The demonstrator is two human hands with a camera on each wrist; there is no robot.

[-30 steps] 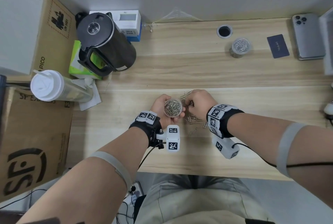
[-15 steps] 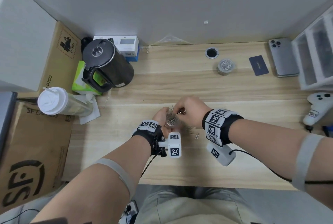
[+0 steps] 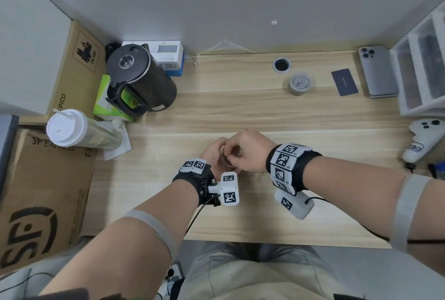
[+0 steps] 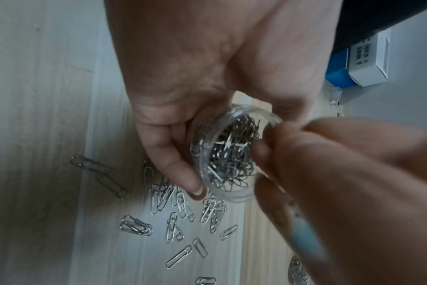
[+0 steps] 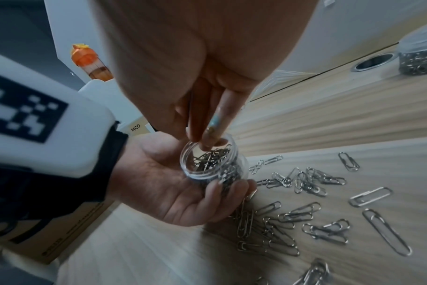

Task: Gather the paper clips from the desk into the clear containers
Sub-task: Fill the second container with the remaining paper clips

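Note:
My left hand (image 3: 212, 152) (image 4: 183, 115) (image 5: 173, 192) grips a small clear jar (image 3: 226, 158) (image 4: 232, 154) (image 5: 212, 164), tilted, lidless and nearly full of silver paper clips. My right hand (image 3: 245, 152) (image 4: 305, 154) (image 5: 207, 135) hangs over it, its bunched fingertips dipping into the jar's mouth among the clips. Whether they still pinch a clip is hidden. Several loose paper clips (image 3: 260, 175) (image 4: 178, 208) (image 5: 305, 183) lie on the wooden desk just below and to the right of the jar. A second clear jar of clips (image 3: 299, 82) (image 5: 419, 57) stands far back on the right.
A black kettle (image 3: 137, 78) and a white-lidded cup (image 3: 69, 128) stand at the left. A cable hole (image 3: 281, 64), dark card (image 3: 344, 82), phone (image 3: 376, 70), drawer unit (image 3: 421, 63) and white controller (image 3: 423, 140) line the back and right. Cardboard boxes (image 3: 36, 191) flank the left edge.
My right hand left the clip pile on the desk, rose with a clip and came over the jar's mouth. The left hand kept holding the jar.

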